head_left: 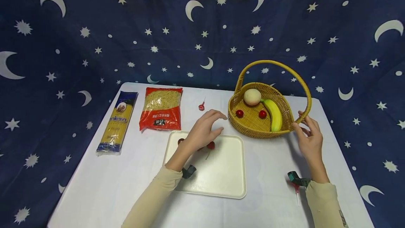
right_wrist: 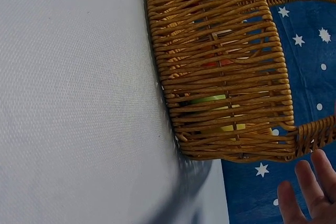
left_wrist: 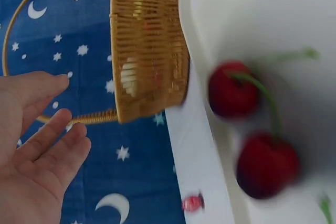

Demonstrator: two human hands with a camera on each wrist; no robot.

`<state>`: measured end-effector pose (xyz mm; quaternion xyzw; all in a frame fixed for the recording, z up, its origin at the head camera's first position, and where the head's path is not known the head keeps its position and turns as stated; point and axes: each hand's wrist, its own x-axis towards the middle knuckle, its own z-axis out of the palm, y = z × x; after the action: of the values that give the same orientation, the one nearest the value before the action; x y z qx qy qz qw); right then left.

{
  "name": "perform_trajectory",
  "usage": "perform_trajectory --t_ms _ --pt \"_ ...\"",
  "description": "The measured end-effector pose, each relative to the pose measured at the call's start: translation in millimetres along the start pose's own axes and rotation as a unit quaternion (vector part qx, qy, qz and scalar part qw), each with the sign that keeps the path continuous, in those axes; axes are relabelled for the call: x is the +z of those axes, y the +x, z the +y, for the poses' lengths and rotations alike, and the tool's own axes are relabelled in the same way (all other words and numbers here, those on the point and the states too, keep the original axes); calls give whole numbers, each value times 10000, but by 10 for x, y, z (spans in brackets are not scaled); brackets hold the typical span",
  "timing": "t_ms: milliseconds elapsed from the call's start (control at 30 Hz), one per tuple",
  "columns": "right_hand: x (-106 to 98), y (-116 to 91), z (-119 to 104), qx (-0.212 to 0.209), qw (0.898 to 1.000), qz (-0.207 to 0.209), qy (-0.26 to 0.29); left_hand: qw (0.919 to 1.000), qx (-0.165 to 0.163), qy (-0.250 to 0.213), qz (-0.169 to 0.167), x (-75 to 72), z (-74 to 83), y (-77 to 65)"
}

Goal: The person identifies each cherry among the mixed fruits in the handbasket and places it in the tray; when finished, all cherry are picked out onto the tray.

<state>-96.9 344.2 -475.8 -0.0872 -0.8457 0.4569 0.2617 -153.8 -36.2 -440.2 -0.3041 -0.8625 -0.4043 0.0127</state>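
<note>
My left hand (head_left: 202, 131) hovers over the near-white tray (head_left: 221, 182), fingers loosely bent, with nothing in them. Beneath it lie cherries (head_left: 211, 145), and the left wrist view shows two dark red cherries (left_wrist: 268, 165) with green stems. At the right side of the wicker basket (head_left: 259, 134), my right hand (head_left: 310, 140) has thumb and fingers on either side of the handle's foot. Its fingers (right_wrist: 310, 190) look fairly straight and spread in the right wrist view. In the basket are a peach (head_left: 252, 97), a banana (head_left: 274, 115) and two red cherries (head_left: 239, 113).
A red bag of pasta (head_left: 161, 110) and a long yellow-and-blue pasta packet (head_left: 117, 124) lie at the left. One red lollipop (head_left: 201, 107) is behind the tray; another lollipop (head_left: 296, 189) lies beside my right wrist. A starry blue cloth (head_left: 177, 38) hangs behind the table.
</note>
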Motion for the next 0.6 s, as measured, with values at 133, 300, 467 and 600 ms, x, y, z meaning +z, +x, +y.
perform_trajectory --t_ms 133,300,467,600 --pt "22 -4 34 -1 10000 6 -9 9996 130 -232 -8 176 24 302" --pt "54 -20 35 12 10000 -56 67 9995 90 -101 -276 334 84 627" --pt "33 -12 19 -47 9999 -43 161 9977 -11 195 -641 448 130 879" --pt "3 -5 22 -48 9999 -13 90 9960 -171 245 -844 555 106 1066"
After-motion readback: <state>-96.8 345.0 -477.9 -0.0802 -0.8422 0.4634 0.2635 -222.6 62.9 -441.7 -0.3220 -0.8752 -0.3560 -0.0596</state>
